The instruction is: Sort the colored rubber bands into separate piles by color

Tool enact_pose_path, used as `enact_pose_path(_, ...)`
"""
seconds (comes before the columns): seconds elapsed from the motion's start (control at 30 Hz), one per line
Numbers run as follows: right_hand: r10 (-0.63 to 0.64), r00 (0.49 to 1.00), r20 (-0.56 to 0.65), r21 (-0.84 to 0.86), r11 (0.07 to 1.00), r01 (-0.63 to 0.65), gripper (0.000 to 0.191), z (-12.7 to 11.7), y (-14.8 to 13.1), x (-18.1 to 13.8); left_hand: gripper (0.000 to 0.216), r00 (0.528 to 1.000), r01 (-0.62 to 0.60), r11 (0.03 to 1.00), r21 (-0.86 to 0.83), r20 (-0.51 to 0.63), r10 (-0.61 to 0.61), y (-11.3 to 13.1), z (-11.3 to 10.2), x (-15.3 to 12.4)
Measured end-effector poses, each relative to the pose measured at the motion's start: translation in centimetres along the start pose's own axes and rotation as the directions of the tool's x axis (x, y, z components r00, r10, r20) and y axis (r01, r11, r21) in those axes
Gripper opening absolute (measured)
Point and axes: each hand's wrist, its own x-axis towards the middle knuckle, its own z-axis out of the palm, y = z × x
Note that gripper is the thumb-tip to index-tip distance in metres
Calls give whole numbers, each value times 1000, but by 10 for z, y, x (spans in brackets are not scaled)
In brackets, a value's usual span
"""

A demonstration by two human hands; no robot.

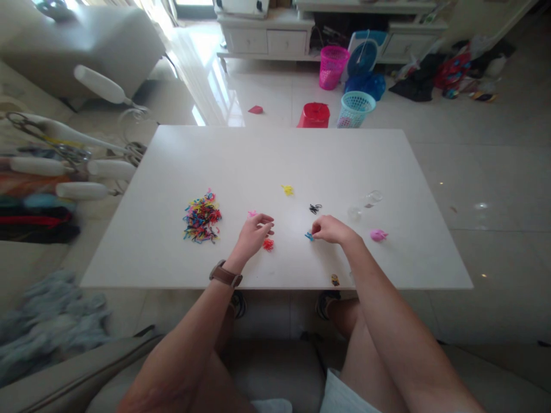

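Note:
My left hand [255, 228] hovers over the white table with its fingers apart, holding nothing that I can see. Just below its fingertips lies a small heap of red rubber bands [268, 245], and some pink rubber bands [252, 213] show behind the hand. My right hand [329, 229] is closed in a pinch at a little cluster of blue rubber bands [309, 236]. Black rubber bands [315, 209] lie beyond the right hand, with yellow ones [287, 190] further back. A large mixed-colour pile of rubber bands [201, 218] sits to the left.
Right of my right hand are a clear round container [354, 214], a transparent lid-like piece [374, 197] and a pink bundle [379, 235]. A small yellow-and-black figure [334, 280] lies by the near edge of the table [224, 155]. Baskets, including a light-blue one [356, 103], stand beyond it.

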Motion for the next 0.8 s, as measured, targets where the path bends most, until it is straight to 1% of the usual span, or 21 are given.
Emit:
enact_pose_path(0.07, 48, 998, -44, -61, 997, -50, 12, 0, 0, 2, 15, 1000, -26, 999, 39, 5, 26, -2, 1, 0)
enact_pose_path(0.13, 72, 990, -120, -97, 992, -84, 16, -1, 0, 3, 14, 998, -68, 992, 107, -3, 68, -4, 0, -1)
enact_pose_path(0.2, 80, 977, -199, -102, 990, -102, 21, -3, -2, 3, 15, 994, -98, 972, 215, -28, 107, -5, -4, -3)
enact_pose_path(0.27, 81, 964, -253, -91, 990, -107, 22, -4, -6, 3, 16, 990, -91, 933, 348, -70, 122, -5, -14, -4)
enact_pose_path(0.33, 73, 959, -273, -78, 992, -98, 23, -4, -12, 2, 15, 983, -45, 882, 469, -134, 121, -6, -35, -3)
enact_pose_path(0.43, 49, 965, -258, -66, 995, -68, 23, -3, -20, 3, 15, 955, 80, 822, 564, -279, 98, -13, -82, 1)
enact_pose_path(0.5, 38, 969, -243, -58, 997, -53, 22, -2, -24, 4, 17, 911, 197, 797, 571, -408, 67, -22, -119, 2)
enact_pose_path(0.53, 35, 970, -239, -53, 997, -49, 22, -2, -25, 5, 19, 881, 249, 788, 563, -469, 57, -27, -136, 2)
enact_pose_path(0.6, 28, 971, -238, -46, 998, -40, 22, -2, -28, 8, 22, 845, 320, 776, 544, -534, 26, -40, -166, 1)
enact_pose_path(0.63, 24, 971, -240, -41, 999, -34, 21, -2, -29, 9, 23, 834, 341, 774, 533, -551, 12, -46, -177, 0)
enact_pose_path(0.67, 18, 971, -240, -33, 999, -27, 21, -2, -30, 11, 23, 834, 352, 775, 524, -551, -6, -53, -185, 0)
enact_pose_path(0.73, 9, 971, -237, -14, 1000, -13, 21, -2, -34, 14, 23, 865, 327, 794, 512, -500, -34, -66, -194, 0)
enact_pose_path(0.8, -1, 973, -232, 2, 1000, 1, 20, -2, -38, 17, 22, 891, 293, 801, 523, -452, -32, -76, -196, 1)
